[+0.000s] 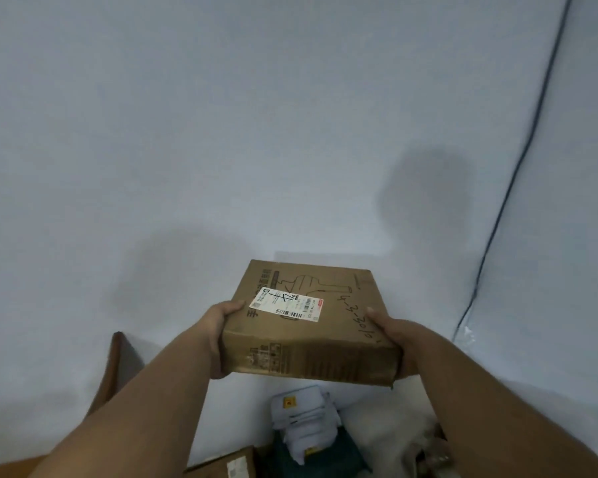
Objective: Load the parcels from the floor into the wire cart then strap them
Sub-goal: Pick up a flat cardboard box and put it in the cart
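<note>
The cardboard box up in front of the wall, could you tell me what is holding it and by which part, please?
Both hands hold the cardboard box: the left hand grips its left side, the right hand its right side, near the front corners.

This is looking like a plain storeroom or back room where deliveries are being sorted. A bare pale wall (256, 115) is filling the view beyond both hands, with a dark cable (518, 167) running down it to the right of the right hand. Below the hands, parcels are lying about: a white bagged parcel (301, 419) sitting on a dark green one (342, 457), and a labelled cardboard box (228, 465) under the left forearm.
</note>
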Motion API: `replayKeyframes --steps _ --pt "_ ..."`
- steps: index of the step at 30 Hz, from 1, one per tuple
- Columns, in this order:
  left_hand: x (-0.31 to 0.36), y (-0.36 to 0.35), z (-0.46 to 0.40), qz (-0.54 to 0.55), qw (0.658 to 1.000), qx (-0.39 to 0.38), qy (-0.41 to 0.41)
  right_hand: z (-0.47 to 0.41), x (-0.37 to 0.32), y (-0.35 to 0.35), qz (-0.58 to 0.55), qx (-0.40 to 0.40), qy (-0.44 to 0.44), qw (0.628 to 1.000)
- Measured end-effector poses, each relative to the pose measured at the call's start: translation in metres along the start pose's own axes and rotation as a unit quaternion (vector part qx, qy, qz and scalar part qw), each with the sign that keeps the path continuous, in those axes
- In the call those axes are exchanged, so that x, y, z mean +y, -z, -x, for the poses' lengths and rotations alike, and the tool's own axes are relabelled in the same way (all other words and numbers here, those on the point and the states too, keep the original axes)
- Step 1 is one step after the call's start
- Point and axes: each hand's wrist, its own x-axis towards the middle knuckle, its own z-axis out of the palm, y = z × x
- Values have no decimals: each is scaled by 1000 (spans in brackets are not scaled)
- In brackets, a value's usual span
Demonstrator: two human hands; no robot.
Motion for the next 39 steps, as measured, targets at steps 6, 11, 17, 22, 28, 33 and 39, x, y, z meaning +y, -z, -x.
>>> replayKeyframes --steps 6,11,17,22,28,33,39 --pt "-20 -105 11 -56 995 -85 8 54 41 113 -71 107 21 991" --pt "-65 -198 39 -113 982 -150 11 115 93 207 -113 175 5 978" --pt "-149 -306 85 -159 956 -245 33 209 179 311 -166 235 -22 958" --pt "-222 -386 139 -200 930 -305 46 287 255 384 -205 292 -26 934" --pt "-296 -454 211 -229 902 -364 42 368 330 444 -236 347 -42 907" --pt "-352 -492 259 -254 878 -400 64 426 388 473 -260 378 -57 887" --pt "-402 -526 301 -301 846 -430 98 483 444 490 -305 403 -63 861"
